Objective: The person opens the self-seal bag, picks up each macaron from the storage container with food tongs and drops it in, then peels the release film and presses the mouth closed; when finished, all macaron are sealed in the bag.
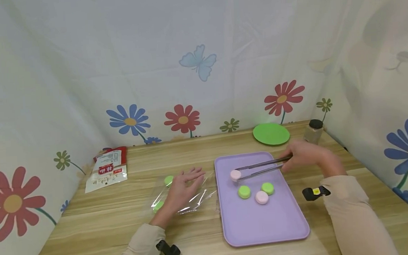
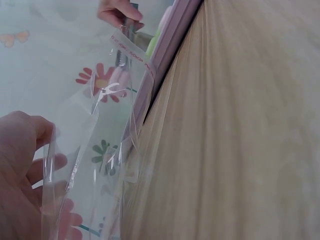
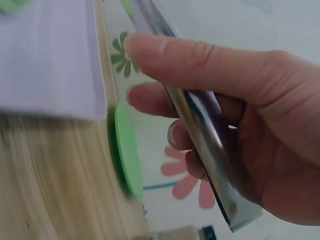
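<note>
My right hand [image 1: 304, 157] grips a pair of metal tongs [image 3: 200, 135], thumb on one side and fingers curled on the other. Between the tongs' tips sits a pink macaron [image 1: 235, 175], over the far left part of the purple tray [image 1: 264, 224]. On that tray are two green macarons [image 1: 244, 192] and another pink macaron [image 1: 262, 197]. My left hand [image 1: 183, 188] is at a clear plastic bag [image 2: 107, 145], its fingers fairly straight and seen partly through the film in the left wrist view. Two green macarons [image 1: 168, 180] show in the bag, left of the hand.
A green plate [image 1: 271, 134] lies behind the tray, with a black-lidded jar [image 1: 314, 131] to its right. At the back left is a red and white food packet [image 1: 107, 169]. A flower-printed curtain [image 1: 152, 68] closes off the wooden table [image 1: 91, 229] at the back and sides.
</note>
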`<state>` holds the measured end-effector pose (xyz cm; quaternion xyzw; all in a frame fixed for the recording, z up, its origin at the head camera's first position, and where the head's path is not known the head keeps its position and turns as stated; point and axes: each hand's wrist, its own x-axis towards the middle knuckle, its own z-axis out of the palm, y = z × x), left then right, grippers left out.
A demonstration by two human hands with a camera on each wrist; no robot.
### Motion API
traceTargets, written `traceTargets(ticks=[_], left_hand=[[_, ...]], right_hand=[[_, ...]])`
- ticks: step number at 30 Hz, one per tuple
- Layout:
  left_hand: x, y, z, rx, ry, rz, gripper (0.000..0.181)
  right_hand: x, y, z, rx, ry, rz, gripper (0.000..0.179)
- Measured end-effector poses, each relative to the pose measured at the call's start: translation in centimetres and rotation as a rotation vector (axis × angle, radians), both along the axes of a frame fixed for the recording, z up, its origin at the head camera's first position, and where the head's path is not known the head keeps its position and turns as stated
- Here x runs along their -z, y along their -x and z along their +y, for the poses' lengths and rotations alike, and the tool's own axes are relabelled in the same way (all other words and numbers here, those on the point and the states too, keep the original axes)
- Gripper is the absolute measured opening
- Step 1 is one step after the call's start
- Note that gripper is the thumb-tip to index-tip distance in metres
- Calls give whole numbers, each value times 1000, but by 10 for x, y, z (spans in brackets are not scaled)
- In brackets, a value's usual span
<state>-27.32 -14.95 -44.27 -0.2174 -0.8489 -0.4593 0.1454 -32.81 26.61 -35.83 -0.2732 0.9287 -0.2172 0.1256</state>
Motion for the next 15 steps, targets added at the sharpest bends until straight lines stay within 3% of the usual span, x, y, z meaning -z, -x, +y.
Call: traceTargets(ticks=[8, 15], left_hand=[[0, 1, 0, 4, 24, 29, 24], [-2, 1, 0, 11, 36, 44, 25]], right_hand=[[-2, -9, -54, -103, 32, 12, 44], [14, -18, -104, -186, 19, 108, 46]])
